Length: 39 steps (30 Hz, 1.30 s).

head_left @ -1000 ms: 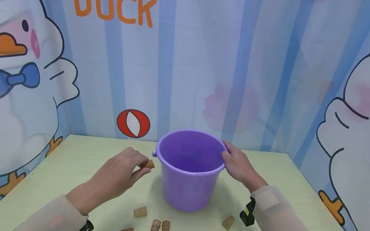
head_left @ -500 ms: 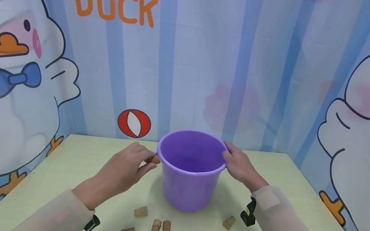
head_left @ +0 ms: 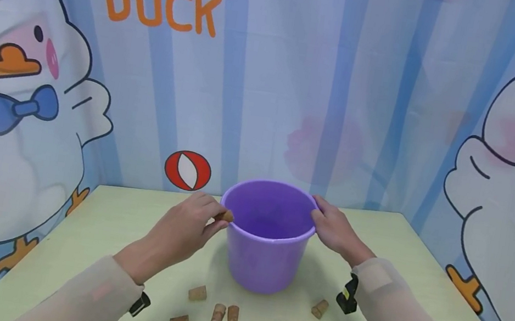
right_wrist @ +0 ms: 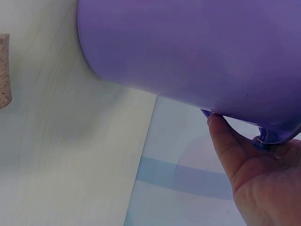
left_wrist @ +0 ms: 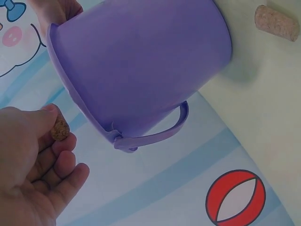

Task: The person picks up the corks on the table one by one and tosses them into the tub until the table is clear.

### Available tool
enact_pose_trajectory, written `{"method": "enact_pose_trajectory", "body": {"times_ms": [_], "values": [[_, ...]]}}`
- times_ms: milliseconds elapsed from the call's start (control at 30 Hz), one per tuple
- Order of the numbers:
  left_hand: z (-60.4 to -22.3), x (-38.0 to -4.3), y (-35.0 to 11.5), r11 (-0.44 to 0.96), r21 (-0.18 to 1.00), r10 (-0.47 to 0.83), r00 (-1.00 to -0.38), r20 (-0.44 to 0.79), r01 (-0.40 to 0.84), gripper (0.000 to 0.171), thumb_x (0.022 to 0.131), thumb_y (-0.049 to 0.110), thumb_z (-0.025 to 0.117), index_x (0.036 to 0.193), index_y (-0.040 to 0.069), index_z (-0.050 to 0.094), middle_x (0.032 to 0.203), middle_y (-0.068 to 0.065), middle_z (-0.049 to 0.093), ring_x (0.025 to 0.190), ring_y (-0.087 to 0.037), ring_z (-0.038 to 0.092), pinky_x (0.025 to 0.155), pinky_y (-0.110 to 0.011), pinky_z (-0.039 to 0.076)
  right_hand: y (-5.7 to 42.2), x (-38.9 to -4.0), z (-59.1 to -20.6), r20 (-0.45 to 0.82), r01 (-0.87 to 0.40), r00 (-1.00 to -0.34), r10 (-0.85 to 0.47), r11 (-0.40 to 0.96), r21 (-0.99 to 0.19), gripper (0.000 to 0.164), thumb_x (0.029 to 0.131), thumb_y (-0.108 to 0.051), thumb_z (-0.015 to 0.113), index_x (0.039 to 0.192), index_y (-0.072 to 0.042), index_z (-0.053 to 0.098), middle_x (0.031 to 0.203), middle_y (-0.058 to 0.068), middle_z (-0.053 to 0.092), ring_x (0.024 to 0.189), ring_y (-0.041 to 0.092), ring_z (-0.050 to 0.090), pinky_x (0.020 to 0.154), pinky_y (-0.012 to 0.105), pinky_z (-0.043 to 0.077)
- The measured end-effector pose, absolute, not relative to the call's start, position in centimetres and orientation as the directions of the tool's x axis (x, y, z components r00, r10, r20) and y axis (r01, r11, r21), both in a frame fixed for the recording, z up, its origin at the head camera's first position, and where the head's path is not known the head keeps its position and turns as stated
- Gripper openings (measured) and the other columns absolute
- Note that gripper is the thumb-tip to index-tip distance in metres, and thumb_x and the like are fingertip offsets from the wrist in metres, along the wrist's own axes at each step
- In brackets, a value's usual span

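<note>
We are pinching a cork (left_wrist: 60, 130) in the left fingers (left_wrist: 67, 142), just beside the bucket (head_left: 262, 264), and gripping its rim (head_left: 270, 239) with the right fingers (head_left: 324, 207). Other corks (head_left: 197, 292) are lying on the desk (head_left: 119, 217).

— What sort of place is this?
— A small staged booth, by the look of it. A creased, light-blue striped cloth backdrop (head_left: 275, 74) hangs behind and along both sides of a pale yellow-green wood-grained table (head_left: 127, 230).
— Could it be a child's room?
— The print would suit one: big white cartoon ducks (head_left: 24, 181) in blue bow ties (head_left: 25, 108), orange "DUCK" lettering (head_left: 169, 8), a red-and-white printed ball (head_left: 187, 171). What building surrounds it, I can't tell.
</note>
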State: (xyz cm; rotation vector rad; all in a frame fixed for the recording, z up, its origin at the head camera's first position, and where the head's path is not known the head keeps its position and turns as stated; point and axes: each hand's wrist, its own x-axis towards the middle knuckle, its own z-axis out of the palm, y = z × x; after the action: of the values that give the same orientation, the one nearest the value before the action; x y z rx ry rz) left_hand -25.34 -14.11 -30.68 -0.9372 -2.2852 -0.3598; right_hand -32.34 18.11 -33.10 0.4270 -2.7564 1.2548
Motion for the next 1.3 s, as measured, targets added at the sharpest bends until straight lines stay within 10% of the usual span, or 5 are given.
{"method": "enact_pose_trajectory", "body": {"times_ms": [1300], "values": [[-30.0, -26.7, -10.3, 0.690, -0.032, 0.586, -0.532, 0.611, 0.724, 0.005, 0.093, 0.010, 0.076, 0.097, 0.012, 0.073, 0.090, 0.003, 0.065, 0.084, -0.015, 0.055, 0.073, -0.027, 0.054, 18.0, -32.2, -33.0, 0.198, -0.290, -0.956, -0.214, 0.627, -0.722, 0.055, 0.106, -0.023, 0.031, 0.158, -0.007, 0.036, 0.145, 0.019, 0.056, 0.128, 0.036, 0.055, 0.105, 0.057, 0.043]]}}
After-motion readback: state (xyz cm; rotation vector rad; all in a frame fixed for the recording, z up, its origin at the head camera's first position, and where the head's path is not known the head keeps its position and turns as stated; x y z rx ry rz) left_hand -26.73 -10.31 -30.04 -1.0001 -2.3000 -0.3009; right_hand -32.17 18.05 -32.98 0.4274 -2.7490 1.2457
